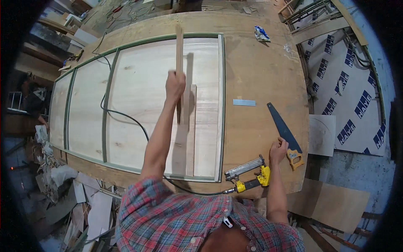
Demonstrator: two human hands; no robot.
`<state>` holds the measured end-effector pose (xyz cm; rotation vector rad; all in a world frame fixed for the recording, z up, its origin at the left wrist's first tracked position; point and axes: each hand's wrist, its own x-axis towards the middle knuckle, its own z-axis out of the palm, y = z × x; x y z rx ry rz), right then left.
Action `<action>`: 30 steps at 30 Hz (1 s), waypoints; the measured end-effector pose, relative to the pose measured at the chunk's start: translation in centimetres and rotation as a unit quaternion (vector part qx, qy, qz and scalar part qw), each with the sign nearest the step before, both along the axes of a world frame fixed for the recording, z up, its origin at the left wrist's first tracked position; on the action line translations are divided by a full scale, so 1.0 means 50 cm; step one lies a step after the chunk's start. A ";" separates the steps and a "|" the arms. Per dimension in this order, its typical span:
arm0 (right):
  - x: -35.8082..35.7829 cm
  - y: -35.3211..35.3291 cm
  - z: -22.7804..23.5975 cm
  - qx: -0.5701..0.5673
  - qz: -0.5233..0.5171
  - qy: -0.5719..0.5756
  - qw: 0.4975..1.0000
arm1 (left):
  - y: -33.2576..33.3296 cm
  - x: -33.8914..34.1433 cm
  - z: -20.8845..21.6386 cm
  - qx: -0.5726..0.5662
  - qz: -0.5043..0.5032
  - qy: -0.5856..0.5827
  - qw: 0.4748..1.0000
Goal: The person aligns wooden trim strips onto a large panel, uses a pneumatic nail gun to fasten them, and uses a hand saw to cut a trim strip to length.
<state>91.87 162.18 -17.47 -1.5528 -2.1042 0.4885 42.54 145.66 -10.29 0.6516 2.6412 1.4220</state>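
My left hand is closed around a narrow wooden strip, held up over a wide framed panel. The panel has pale wood boards and green-edged crossbars. A shorter wooden strip lies on the panel to the right of the held one. Over the table's right side, my right hand has its fingers curled; what they hold, if anything, is hidden. Beside it lies a handsaw with a dark blade and orange handle. A yellow and grey nail gun lies just to its left.
A black hose runs across the panel to the nail gun. On the wooden table lie a light-blue flat strip and a blue-and-white packet. Scrap wood covers the floor at left; a person is at the far left.
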 end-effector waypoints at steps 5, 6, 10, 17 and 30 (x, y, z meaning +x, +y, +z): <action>-0.053 0.011 -0.036 0.073 -0.088 -0.079 0.990 | 0.198 -0.163 -0.027 -0.002 -0.009 0.029 1.000; -0.056 0.012 -0.039 0.063 -0.097 -0.076 0.990 | 0.225 -0.182 -0.040 -0.024 -0.010 0.042 0.999; -0.058 0.018 -0.045 0.068 -0.103 -0.071 0.990 | 0.283 -0.217 -0.105 -0.060 -0.016 0.052 0.997; -0.065 0.022 -0.048 0.050 -0.095 -0.059 0.992 | 0.325 -0.249 -0.132 -0.055 -0.024 0.126 0.990; -0.060 0.026 -0.049 0.048 -0.103 -0.047 0.992 | 0.314 -0.230 -0.160 -0.139 -0.003 0.049 0.989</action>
